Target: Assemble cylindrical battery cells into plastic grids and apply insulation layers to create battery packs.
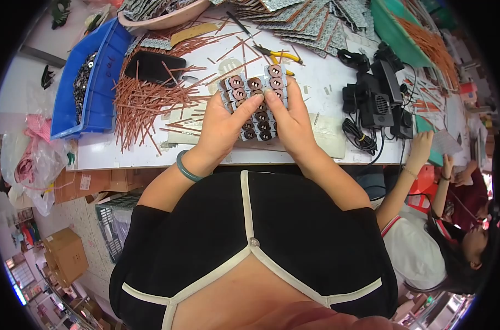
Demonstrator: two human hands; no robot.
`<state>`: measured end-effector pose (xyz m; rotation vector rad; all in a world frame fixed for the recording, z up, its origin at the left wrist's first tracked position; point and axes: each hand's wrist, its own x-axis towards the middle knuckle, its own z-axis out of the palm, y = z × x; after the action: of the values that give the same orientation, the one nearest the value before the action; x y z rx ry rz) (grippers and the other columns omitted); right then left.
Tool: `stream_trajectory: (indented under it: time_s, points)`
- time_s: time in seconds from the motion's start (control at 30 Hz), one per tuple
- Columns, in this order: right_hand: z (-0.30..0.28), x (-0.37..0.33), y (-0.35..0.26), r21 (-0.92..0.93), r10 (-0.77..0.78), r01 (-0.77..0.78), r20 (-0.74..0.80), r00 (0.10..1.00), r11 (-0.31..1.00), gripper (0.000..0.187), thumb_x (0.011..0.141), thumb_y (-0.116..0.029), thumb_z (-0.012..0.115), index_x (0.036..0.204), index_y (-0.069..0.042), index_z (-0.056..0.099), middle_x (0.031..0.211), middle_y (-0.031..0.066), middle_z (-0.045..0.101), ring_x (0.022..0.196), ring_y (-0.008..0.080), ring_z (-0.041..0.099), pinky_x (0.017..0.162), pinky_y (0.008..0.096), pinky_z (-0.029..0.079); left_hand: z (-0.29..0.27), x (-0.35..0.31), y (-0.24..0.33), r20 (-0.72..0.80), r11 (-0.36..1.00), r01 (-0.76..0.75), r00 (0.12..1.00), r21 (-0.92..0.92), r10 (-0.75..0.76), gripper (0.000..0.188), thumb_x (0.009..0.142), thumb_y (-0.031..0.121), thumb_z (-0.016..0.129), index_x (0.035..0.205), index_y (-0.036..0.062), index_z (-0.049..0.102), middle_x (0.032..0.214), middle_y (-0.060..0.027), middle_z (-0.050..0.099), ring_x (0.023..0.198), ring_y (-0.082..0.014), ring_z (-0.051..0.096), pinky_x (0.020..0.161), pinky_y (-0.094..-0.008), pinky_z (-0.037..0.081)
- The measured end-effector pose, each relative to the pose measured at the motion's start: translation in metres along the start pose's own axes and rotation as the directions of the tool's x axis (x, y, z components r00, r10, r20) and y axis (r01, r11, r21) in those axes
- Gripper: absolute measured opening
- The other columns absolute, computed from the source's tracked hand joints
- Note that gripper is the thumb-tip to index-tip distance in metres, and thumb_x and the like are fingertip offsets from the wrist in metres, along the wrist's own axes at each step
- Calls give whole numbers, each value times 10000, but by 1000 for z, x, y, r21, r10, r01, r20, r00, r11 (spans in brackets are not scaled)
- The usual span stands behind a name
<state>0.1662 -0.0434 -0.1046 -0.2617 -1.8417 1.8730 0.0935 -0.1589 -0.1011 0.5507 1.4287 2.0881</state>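
left hand point(221, 127) + right hand point(291, 122): fingers clamped on grey panel point(255, 104) | cells appear filled with brown rings | copper strips point(145, 102) loose on table point(327, 77)

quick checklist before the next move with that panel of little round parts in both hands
1. Left hand grips the grey panel of round brown parts: ok.
2. Right hand grips the panel's other side: ok.
3. Every pocket filled: cannot tell, fingers cover some.
4. Panel held over the white table, not past its edge: ok.
5. Loose copper-coloured strips lie left of the hands, apart from the panel: ok.
6. Yellow-handled pliers lie behind the panel, untouched: ok.
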Motion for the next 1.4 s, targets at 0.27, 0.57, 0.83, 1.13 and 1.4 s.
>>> stream_trajectory:
  time_s: [0.27,0.57,0.83,1.13,1.4]
  points:
    - [-17,4,2,304,175,-169,6,985,938,156,971,-211,475,1048,-75,491,798,-51,489,671,15,407,571,166,323,1,6,4,-89,999,-1,996,34,4,223,874,83,631,1073,9,561,973,-34,628,865,-93,581,783,-260,478]
    - [-3,8,8,323,155,-184,112,981,928,395,916,-74,544,1284,-9,415,1003,47,524,940,97,495,846,235,408,6,14,-9,-113,987,-162,981,-25,158,172,947,102,515,1086,0,525,979,-40,610,887,-91,563,776,-258,471]
    - [-8,30,-6,393,207,-242,129,970,887,238,869,-76,626,1084,-18,540,968,26,586,875,81,545,777,216,441,2,30,-13,-208,991,-52,978,-119,27,228,996,236,447,1034,26,529,889,-35,559,815,-109,531,717,-259,456]
    - [0,59,10,-312,-259,273,88,962,910,350,772,-164,739,1034,-24,554,1007,74,590,886,147,544,814,287,445,16,63,-8,-71,850,-3,997,-526,-40,660,958,589,230,1121,29,540,1042,-73,610,975,-198,584,870,-346,471]
    - [-13,77,-8,-63,-27,48,302,953,997,725,777,-162,743,1357,-17,333,1072,102,581,1002,182,554,892,298,427,16,75,-4,90,869,2,995,-495,49,818,894,697,150,1184,27,517,1088,-117,608,1015,-243,584,915,-407,465]
